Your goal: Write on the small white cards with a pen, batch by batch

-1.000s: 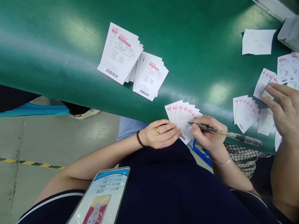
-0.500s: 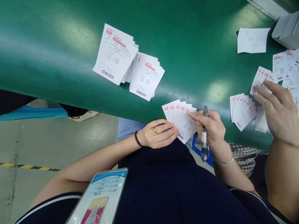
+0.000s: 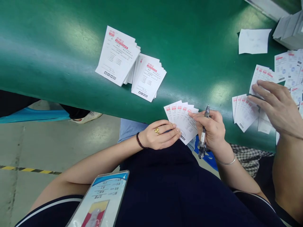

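A fan of several white certificate cards (image 3: pixel 183 119) with red headings lies between my hands at the near edge of the green table. My left hand (image 3: pixel 162 135), with a gold ring, is closed on the cards' lower left side. My right hand (image 3: pixel 211 127) is closed around a black and clear pen (image 3: pixel 204 134), its tip pointing away from me. The thumb and forefinger of that hand also touch the top right of the fan. Beyond my hands sit a larger stack of certificate cards (image 3: pixel 118 56) and another stack (image 3: pixel 148 77), overlapping at their sides.
On the right, a co-worker's hand (image 3: pixel 279 104) rests over certificate cards, beside another fan of cards (image 3: pixel 245 113). Farther back are a blank white paper (image 3: pixel 253 41), a block of stacked paper (image 3: pixel 290 30) and stamped cards (image 3: pixel 287 67). My badge (image 3: pixel 101 195) hangs in front.
The pen in my right hand has tilted, its rear end swinging left, and that hand has shifted slightly left. The co-worker's hand has moved a little left over the cards. My left hand stays in place.
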Demonstrator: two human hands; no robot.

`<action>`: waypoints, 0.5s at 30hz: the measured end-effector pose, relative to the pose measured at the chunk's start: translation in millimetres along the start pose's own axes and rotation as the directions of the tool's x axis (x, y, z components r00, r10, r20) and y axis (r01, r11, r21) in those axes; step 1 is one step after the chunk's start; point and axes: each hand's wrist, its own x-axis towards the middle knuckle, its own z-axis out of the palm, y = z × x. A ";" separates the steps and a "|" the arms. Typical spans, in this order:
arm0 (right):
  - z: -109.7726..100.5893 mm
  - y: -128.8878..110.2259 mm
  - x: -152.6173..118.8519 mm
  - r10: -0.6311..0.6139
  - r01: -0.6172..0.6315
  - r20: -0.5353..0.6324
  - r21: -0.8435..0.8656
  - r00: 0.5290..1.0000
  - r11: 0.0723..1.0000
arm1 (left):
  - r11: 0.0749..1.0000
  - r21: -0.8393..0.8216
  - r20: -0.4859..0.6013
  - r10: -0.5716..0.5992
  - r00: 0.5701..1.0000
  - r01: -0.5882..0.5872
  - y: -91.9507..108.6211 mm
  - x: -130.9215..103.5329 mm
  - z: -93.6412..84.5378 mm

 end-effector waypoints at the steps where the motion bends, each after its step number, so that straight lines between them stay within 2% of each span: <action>1: -13.2 4.6 6.9 -0.016 0.019 0.102 -0.027 0.995 0.999 | 1.000 -0.006 -0.002 0.000 1.000 0.000 0.1 0.3 -0.1; 2: -18.3 5.8 9.2 -0.124 0.136 0.149 -0.072 0.981 0.988 | 1.000 -0.009 -0.003 0.000 1.000 0.000 0.2 0.5 -0.2; 3: -14.4 3.1 6.6 -0.245 0.269 0.219 -0.087 0.945 0.959 | 1.000 -0.010 -0.003 0.000 1.000 0.000 0.4 0.5 -0.1; 4: -2.3 -3.2 -0.5 -0.281 0.308 0.225 -0.091 0.933 0.947 | 1.000 -0.009 -0.004 0.000 1.000 0.000 0.5 0.4 0.0; 5: 15.9 -12.1 -10.9 -0.291 0.303 0.116 -0.097 0.950 0.948 | 1.000 -0.005 -0.004 0.000 1.000 0.000 0.7 0.2 0.2; 8: 77.2 -41.2 -45.4 -0.336 0.343 0.081 -0.086 0.938 0.935 | 1.000 0.007 -0.005 0.000 1.000 0.000 0.9 0.1 0.4; 10: 100.3 -52.1 -58.5 -0.368 0.371 0.050 -0.083 0.929 0.925 | 1.000 0.005 -0.008 -0.003 1.000 0.003 0.8 1.0 0.2; 13: 102.1 -55.2 -62.1 -0.417 0.415 -0.067 -0.050 0.906 0.909 | 1.000 -0.010 -0.015 -0.010 1.000 0.009 0.5 3.4 -0.7; 15: 95.5 -55.6 -61.7 -0.380 0.390 -0.171 0.026 0.909 0.920 | 1.000 -0.013 -0.014 -0.012 1.000 0.012 0.5 4.4 -1.2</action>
